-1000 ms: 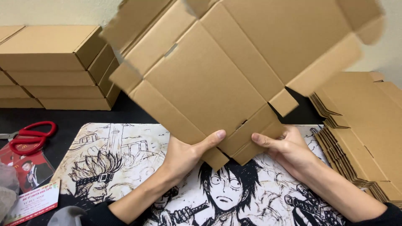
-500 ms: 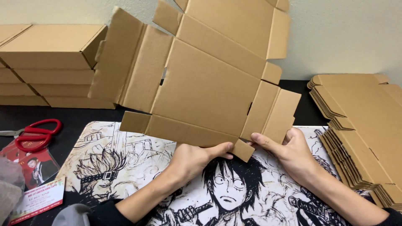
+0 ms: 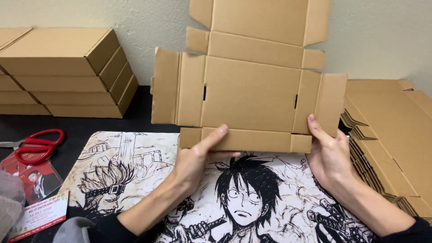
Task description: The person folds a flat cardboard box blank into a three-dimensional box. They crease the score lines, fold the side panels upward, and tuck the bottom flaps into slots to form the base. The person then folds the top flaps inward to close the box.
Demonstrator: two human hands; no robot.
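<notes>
Flat cardboard blank (image 3: 249,92) is held upright above the printed mat (image 3: 148,166), squared to the camera. Left hand (image 3: 195,157) is closed on the blank's bottom flap, thumb across its front near the left corner; right hand (image 3: 328,155) pinches the lower right side panel, thumb up along the front. To do this step well, I'd judge: keep both grips near the bottom crease, hold the blank level, and bend along the scored lines rather than across the board, so the side panels stay square and the slots don't tear. Versus half a second ago: the blank was tilted, left side higher and swung out; now it sits level and closer to the mat. Hands have shifted outward along the bottom edge. Finished boxes (image 3: 67,72) left of the mat, stack of blanks (image 3: 391,130) right, scissors (image 3: 36,144) left unchanged.
</notes>
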